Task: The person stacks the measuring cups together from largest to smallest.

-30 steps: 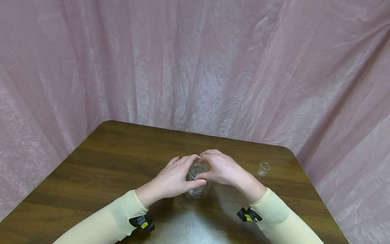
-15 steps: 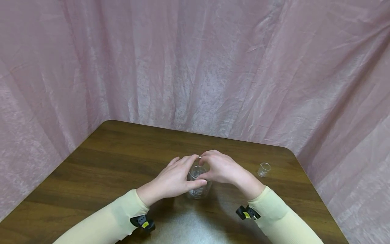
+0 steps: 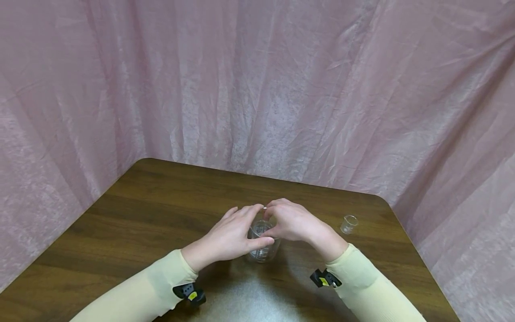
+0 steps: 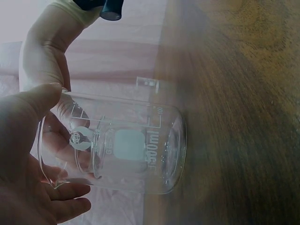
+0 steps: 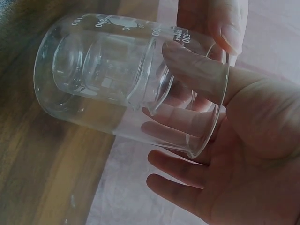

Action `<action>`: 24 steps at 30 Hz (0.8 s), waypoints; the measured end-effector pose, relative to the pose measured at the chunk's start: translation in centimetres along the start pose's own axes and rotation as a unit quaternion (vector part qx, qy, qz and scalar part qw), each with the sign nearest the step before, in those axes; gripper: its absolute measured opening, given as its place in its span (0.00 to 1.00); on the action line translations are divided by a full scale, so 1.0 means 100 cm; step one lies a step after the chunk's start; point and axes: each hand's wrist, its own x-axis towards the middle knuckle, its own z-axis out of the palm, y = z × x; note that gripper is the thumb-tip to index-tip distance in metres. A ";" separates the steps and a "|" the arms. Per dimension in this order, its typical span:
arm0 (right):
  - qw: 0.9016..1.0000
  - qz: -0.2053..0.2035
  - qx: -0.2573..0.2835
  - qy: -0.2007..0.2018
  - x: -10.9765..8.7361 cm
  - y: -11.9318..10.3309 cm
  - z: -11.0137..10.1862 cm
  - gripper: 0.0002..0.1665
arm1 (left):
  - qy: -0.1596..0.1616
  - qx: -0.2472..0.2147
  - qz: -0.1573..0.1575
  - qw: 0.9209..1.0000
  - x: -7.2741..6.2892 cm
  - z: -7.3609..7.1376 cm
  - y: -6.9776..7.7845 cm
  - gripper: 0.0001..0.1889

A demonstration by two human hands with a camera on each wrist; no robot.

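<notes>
A clear glass beaker (image 3: 261, 256) marked 500 ml stands upright on the wooden table. My left hand (image 3: 231, 235) grips it around the rim, thumb on the near side and fingers on the far side. Smaller glass beakers are nested inside, the outer nested beaker (image 5: 70, 86) around a small innermost beaker (image 5: 115, 61). My right hand (image 3: 295, 223) reaches down through the mouth, its thumb and fingertips pinching at the innermost rim. In the right wrist view two of its fingers stay outside the large beaker's wall. From the head view, both hands hide much of the glass.
Off to the right of my right hand stands a separate little glass beaker (image 3: 348, 225). The brown table (image 3: 161, 192) has rounded far corners, and a pink curtain (image 3: 257, 89) hangs right behind and around it.
Both hands keep nearly the same places. The right forearm has shifted slightly left, and the rim inside the large beaker appears a little lower.
</notes>
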 end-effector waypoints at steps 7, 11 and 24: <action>1.000 0.008 -0.007 -0.012 0.003 0.001 0.000 0.21 | -0.001 -0.001 -0.006 1.000 0.000 0.000 0.001 0.49; 1.000 0.011 -0.008 -0.015 0.005 0.000 0.001 0.20 | -0.001 -0.001 -0.008 1.000 0.000 0.000 0.001 0.49; 1.000 0.019 -0.008 -0.021 0.007 -0.002 0.002 0.18 | -0.002 -0.008 -0.006 1.000 0.000 0.000 0.001 0.49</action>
